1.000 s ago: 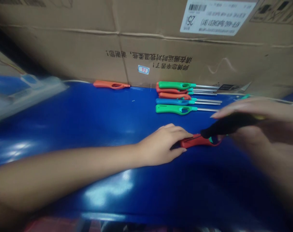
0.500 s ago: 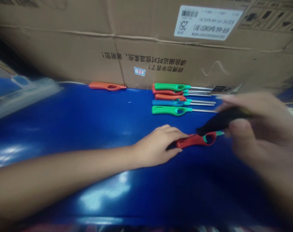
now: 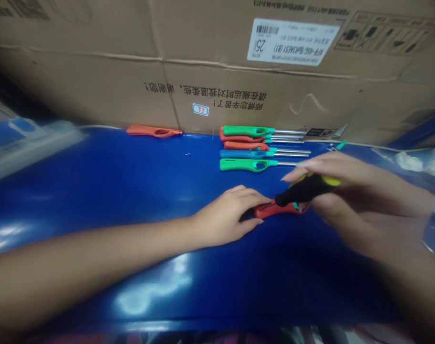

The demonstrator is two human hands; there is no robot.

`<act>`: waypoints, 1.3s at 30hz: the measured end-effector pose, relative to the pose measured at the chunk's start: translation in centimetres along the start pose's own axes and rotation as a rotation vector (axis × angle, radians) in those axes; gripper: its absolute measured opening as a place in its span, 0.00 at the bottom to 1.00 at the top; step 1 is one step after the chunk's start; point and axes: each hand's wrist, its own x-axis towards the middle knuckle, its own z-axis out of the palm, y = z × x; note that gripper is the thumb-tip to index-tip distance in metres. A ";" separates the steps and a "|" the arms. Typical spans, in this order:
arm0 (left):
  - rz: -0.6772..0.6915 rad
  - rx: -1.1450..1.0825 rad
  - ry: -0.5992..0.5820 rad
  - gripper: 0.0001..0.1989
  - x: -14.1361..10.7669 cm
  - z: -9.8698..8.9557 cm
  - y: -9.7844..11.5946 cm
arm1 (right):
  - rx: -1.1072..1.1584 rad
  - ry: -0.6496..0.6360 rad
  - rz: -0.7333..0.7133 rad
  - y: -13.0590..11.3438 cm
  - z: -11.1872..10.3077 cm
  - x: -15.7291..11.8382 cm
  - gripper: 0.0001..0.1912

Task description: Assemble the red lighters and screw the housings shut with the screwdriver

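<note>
My left hand grips the butt end of a red long-necked gas lighter lying on the blue table, thumb and fingers on either side of it. A screwdriver with a black and yellow handle is held in my right hand, above the lighter. Its thin shaft slants down to the left, reaching the lighter's body near my left fingertips. Whether the tip sits in a screw or a slot, I cannot tell. My right hand and the screwdriver hide the lighter's front end.
Beyond my hands lies a row of several lighters in green, red, orange and blue, the nearest a green lighter. An orange lighter body without a metal tube rests farther left. Behind stands a large cardboard box; a clear plastic bag is at left.
My right hand and the screwdriver have moved left and slightly down relative to the lighter, now covering its trigger end. My left hand keeps its grip. The whole view has shifted slightly.
</note>
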 end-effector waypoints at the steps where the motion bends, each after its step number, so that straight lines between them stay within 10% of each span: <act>1: -0.002 -0.001 -0.005 0.16 0.0 0.0 0.0 | -0.082 0.026 -0.063 0.0 -0.1 0.0 0.24; 4: -0.005 -0.001 -0.008 0.17 0.0 0.0 0.1 | -0.256 0.081 -0.162 0.1 -0.3 -0.2 0.25; 10: -0.013 0.025 0.015 0.16 0.0 0.0 0.1 | 0.315 -0.103 0.193 0.1 -0.2 -0.2 0.25; 15: -0.021 0.031 0.013 0.19 -0.1 0.1 0.1 | -0.216 0.154 -0.120 0.8 0.0 0.3 0.22; 21: -0.008 0.041 0.027 0.17 0.1 0.1 0.2 | 0.098 -0.029 0.132 0.8 -0.2 0.1 0.20; 27: -0.014 0.051 0.027 0.19 0.0 0.2 0.2 | -0.193 0.214 -0.093 0.6 0.4 0.0 0.17; 33: -0.026 0.049 0.033 0.16 0.1 0.1 0.3 | 0.143 0.012 0.162 -0.1 0.4 0.1 0.16; 39: -0.031 0.046 0.023 0.17 0.1 0.0 0.4 | -0.168 0.197 -0.072 0.3 0.6 0.2 0.13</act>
